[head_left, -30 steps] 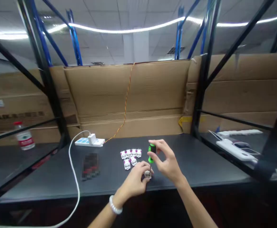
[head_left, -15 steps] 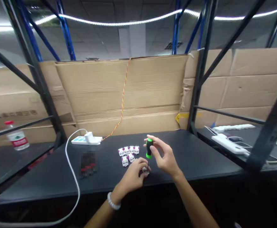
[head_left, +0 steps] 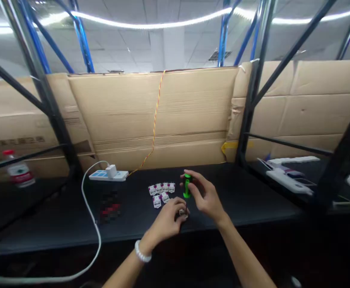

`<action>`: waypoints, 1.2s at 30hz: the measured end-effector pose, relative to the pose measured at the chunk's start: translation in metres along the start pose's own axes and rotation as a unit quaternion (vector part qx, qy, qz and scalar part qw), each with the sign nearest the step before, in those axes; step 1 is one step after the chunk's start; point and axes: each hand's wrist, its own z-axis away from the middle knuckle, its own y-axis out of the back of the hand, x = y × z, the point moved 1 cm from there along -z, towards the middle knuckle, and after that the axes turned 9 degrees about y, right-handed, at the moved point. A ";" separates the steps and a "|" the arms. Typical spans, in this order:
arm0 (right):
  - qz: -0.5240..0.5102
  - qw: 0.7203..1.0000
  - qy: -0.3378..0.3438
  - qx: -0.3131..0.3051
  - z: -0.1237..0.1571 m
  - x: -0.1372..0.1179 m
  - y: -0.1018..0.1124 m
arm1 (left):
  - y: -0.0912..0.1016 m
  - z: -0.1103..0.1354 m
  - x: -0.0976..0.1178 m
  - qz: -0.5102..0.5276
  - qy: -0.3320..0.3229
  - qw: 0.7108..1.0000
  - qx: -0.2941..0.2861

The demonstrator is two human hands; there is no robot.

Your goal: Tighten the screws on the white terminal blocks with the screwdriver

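My right hand [head_left: 204, 196] grips the black and green handle of a screwdriver [head_left: 187, 186], its fingers round the upper part. The shaft points down, and its tip meets a small white piece [head_left: 183, 213] on the table. My left hand [head_left: 169, 218] pinches that piece, its fingers covering most of it. Just beyond the left hand lie several small white and purple parts [head_left: 162, 188], in a row with two more in front, one of them a white part [head_left: 157, 201].
A white power strip [head_left: 109, 175] with a plugged-in charger sits at the back left of the black table [head_left: 223, 180]. A white cable [head_left: 87, 206] runs down the left side. A blurred dark and red object [head_left: 110, 208] lies near it. Shelf posts [head_left: 247, 116] and cardboard [head_left: 193, 116] bound the space.
The screwdriver handle has turned in my right hand, showing more green on its side. My left hand keeps its hold on the small white piece. The view has brightened and shifted slightly.
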 end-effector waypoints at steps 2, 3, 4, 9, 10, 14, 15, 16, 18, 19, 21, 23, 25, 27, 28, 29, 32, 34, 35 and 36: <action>0.003 1.000 -0.003 0.000 0.000 0.001 -0.003 | 0.000 0.000 0.000 -0.001 0.002 1.000 0.002; 0.011 1.000 0.001 0.004 0.000 0.001 -0.004 | -0.001 0.000 0.000 -0.002 0.002 1.000 0.003; 0.023 1.000 0.009 0.008 -0.001 0.000 -0.006 | -0.001 0.000 -0.001 -0.002 0.002 1.000 0.002; 0.122 0.989 0.063 0.048 -0.006 -0.008 -0.007 | -0.001 0.000 -0.001 -0.002 0.001 1.000 0.002; 0.137 0.986 0.070 0.060 -0.006 -0.010 -0.007 | -0.001 0.000 -0.001 -0.001 0.001 1.000 0.003; 0.190 0.971 0.100 0.110 -0.005 -0.013 -0.010 | -0.001 0.000 -0.001 0.003 0.001 1.000 0.005; 0.202 0.966 0.107 0.123 -0.004 -0.012 -0.010 | -0.001 0.001 -0.001 0.002 0.001 1.000 0.006; 0.213 0.961 0.113 0.136 -0.003 -0.012 -0.011 | -0.001 0.001 0.000 -0.001 0.001 1.000 0.006; 0.235 0.952 0.121 0.155 -0.002 -0.011 -0.013 | 0.000 0.001 0.000 -0.005 0.001 1.000 0.003; 0.245 0.948 0.123 0.161 -0.002 -0.010 -0.014 | 0.000 0.001 0.000 -0.006 0.002 1.000 0.004; 0.257 0.945 0.126 0.161 -0.001 -0.009 -0.015 | 0.000 0.001 0.001 -0.005 0.005 1.000 0.003; 0.254 0.947 0.125 0.154 -0.002 -0.006 -0.016 | 0.000 0.001 0.001 -0.004 0.006 1.000 0.000; 0.240 0.952 0.122 0.142 -0.002 -0.004 -0.016 | 0.001 0.000 0.001 -0.005 0.005 1.000 -0.001; 0.217 0.962 0.119 0.114 -0.003 -0.001 -0.013 | 0.001 0.000 0.001 -0.005 0.002 1.000 -0.002; 0.204 0.967 0.120 0.097 -0.003 0.000 -0.012 | 0.001 0.000 0.001 -0.004 0.002 1.000 -0.002; 0.191 0.971 0.120 0.080 -0.003 0.000 -0.009 | 0.001 -0.001 0.001 -0.003 0.002 1.000 0.000; 0.139 0.984 0.107 0.037 -0.003 0.000 -0.003 | 0.000 -0.001 0.001 0.001 -0.001 1.000 0.000; 0.087 0.993 0.082 0.011 -0.002 0.000 0.001 | 0.000 -0.001 0.002 0.003 -0.003 1.000 0.001; 0.063 0.996 0.066 0.002 -0.002 -0.001 0.002 | 0.000 -0.001 0.002 0.002 -0.004 1.000 -0.001; 0.045 0.998 0.054 -0.001 -0.002 -0.001 0.003 | 0.000 -0.001 0.002 0.002 -0.004 1.000 -0.001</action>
